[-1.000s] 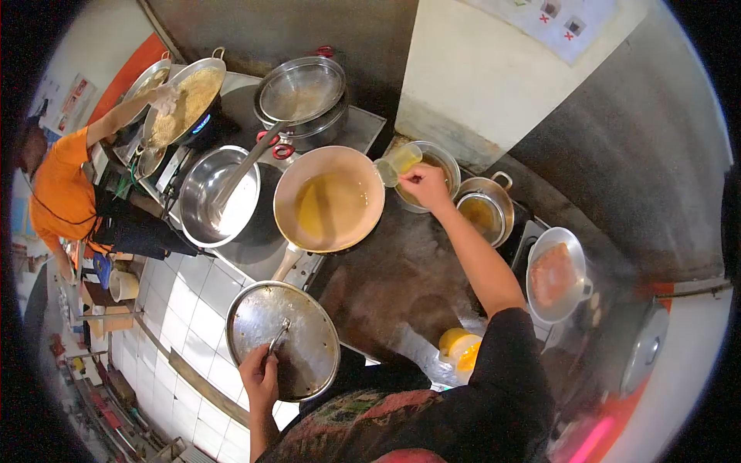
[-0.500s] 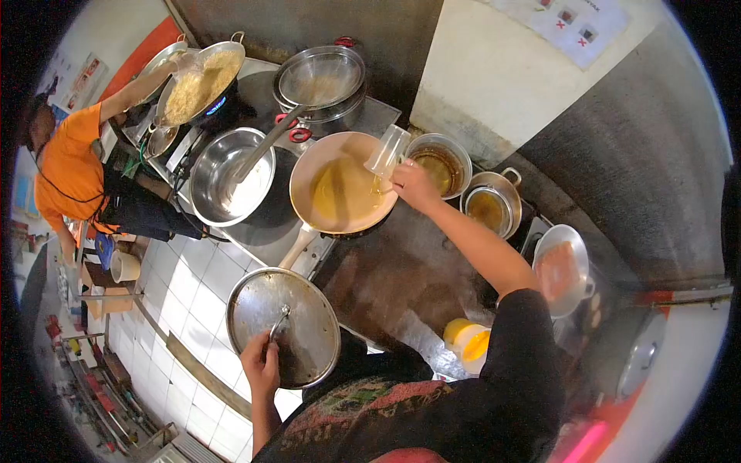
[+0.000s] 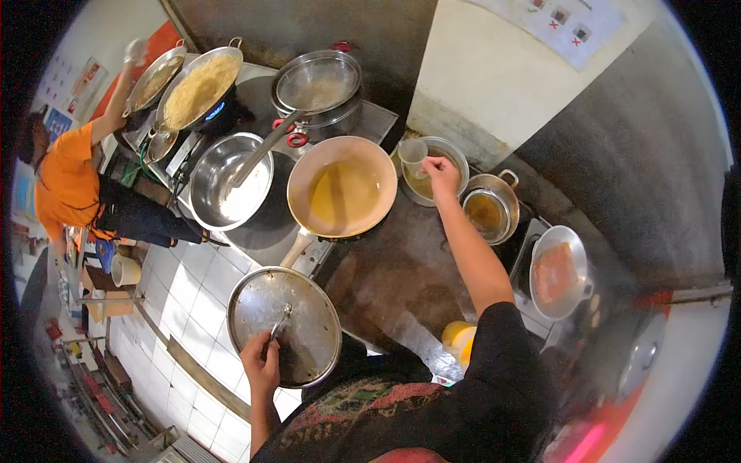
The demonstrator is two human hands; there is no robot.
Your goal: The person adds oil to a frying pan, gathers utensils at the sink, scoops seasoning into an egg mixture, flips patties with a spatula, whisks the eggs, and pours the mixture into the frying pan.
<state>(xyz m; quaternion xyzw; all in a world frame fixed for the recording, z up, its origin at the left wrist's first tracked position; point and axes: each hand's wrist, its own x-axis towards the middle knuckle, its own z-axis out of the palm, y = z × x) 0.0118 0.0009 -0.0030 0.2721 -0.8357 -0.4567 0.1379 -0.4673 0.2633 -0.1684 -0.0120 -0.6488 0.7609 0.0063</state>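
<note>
Cup: clear, small, at the near-left rim of a metal pot [image 3: 464, 176] as I see it; can't tell if they touch, nor what's inside it. Cup here [image 3: 412, 153].
Right hand: fingers [image 3: 430, 163] pinching the cup at its side, arm stretched out; hand here [image 3: 441, 176].
Cup handling: probably light, stiff plastic or glass, can't tell which. Likely slick if oily, maybe breakable. I'd grip the side low and firm, clear of the lip.
Lid: round, metal, specked, outer face up, in front of the person's body, near the end of the pan's handle; contact unclear. Lid here [image 3: 305, 351].
Left hand: wrapped round the lid's handle [image 3: 286, 310], holding it; hand here [image 3: 260, 363].
Lid handling: looks rigid, some heft, rim may be greasy or hot. Best hold is that handle.
Pan: pale inside, yellow liquid pooled in it, handle pointing toward the lid; left of the cup. Pan here [image 3: 299, 189].
Small pot: two loop handles, strainer inside with brown liquid showing, right of the metal pot. Pot here [image 3: 505, 187].
Steel bowl: left of the pan, long grey handle [image 3: 266, 150] crossing over it. Bowl here [image 3: 207, 185].
Yellow tub: by the right sleeve, partly hidden [image 3: 454, 337].
Co-worker: orange shirt [image 3: 65, 189], one arm raised beside the woks.
</note>
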